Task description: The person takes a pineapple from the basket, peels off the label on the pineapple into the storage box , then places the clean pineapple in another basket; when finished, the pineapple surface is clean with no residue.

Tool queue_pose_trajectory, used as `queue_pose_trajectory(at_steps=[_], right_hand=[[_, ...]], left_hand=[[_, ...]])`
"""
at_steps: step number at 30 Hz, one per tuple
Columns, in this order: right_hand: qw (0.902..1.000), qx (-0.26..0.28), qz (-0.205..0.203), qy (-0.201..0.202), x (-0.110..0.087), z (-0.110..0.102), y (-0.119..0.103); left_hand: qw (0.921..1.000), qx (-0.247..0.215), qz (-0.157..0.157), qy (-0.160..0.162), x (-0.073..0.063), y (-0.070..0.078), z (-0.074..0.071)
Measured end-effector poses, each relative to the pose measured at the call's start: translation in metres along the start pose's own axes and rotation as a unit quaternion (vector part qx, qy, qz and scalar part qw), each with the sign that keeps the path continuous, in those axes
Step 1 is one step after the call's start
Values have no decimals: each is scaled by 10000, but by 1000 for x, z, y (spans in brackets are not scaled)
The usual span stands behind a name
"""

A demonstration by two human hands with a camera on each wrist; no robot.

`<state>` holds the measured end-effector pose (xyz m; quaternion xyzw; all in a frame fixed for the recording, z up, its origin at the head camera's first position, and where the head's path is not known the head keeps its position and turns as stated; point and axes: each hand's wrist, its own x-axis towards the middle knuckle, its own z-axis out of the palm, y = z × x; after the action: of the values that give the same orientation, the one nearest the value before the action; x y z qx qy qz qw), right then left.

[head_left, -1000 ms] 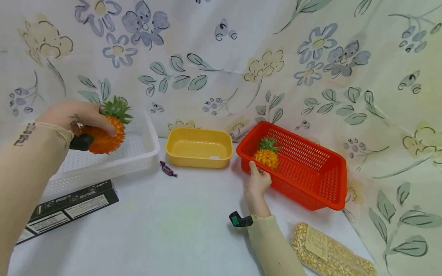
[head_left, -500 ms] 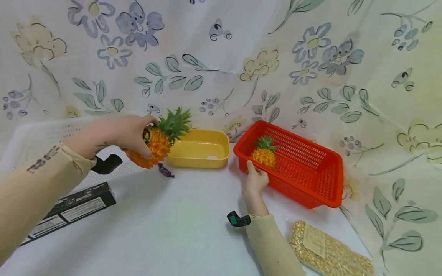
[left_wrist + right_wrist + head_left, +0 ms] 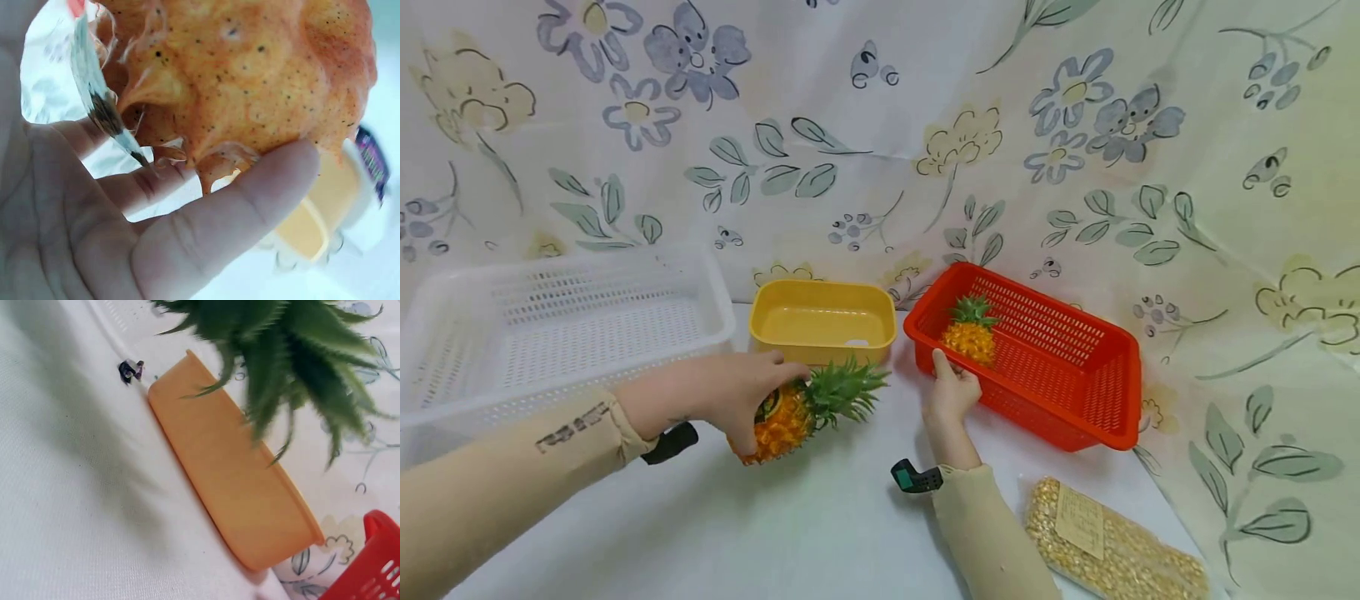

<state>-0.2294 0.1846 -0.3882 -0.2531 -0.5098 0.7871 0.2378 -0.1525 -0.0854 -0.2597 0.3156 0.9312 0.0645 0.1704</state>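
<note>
My left hand (image 3: 730, 396) grips an orange pineapple (image 3: 786, 425) by its body, above the white table in front of the yellow container. Its green leaves point right, and they hang across the top of the right wrist view. In the left wrist view, the thumb (image 3: 250, 194) presses the fruit's speckled skin, with clear film and a label beside it. My right hand (image 3: 952, 398) pinches the near rim of a red basket (image 3: 1052, 412), thumb on top; the fingers under the rim are partly hidden. A second, smaller-looking pineapple (image 3: 970, 340) sits in that basket's left end.
A white basket (image 3: 724, 321) stands at the left and a yellow container (image 3: 823, 353) at the back middle. A purple-wrapped candy (image 3: 129, 371) lies near the container. At the front right is a bag of yellow kernels (image 3: 1112, 537). Floral cloth (image 3: 925, 125) hangs behind.
My left hand has carried the pineapple right and toward me, from over the white basket to before the yellow container. The right hand stays at the red basket's rim.
</note>
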Motion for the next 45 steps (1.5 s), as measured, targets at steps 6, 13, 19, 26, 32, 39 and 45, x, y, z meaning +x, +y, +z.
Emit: queue_pose_trajectory(at_steps=[6,13,19,26,32,39,45], right_hand=[[10000,2,-51,6,1,0,1],[10000,65,-16,17,0,0,0],[9978,-426,457,-241,-5,0,-3],[9344,-2380,125,-2649,-19,6,-13],[7388,-3680,-1894,-5319,-32,2,-29],[5796,-4799,-2213,-6202,-52,4,-27],[5616,-5080,-2321,-6104,-59,7,-20]], left_hand=[[9978,471,-109,-463,16,3,20],[9961,688,-52,-553,25,-1,30],[9979,476,122,-414,23,-3,30],[9980,461,226,-377,22,-6,30],[9974,584,263,-342,21,-5,30],[9967,657,408,-243,19,-8,31],[9976,-333,460,393,6,-20,41]])
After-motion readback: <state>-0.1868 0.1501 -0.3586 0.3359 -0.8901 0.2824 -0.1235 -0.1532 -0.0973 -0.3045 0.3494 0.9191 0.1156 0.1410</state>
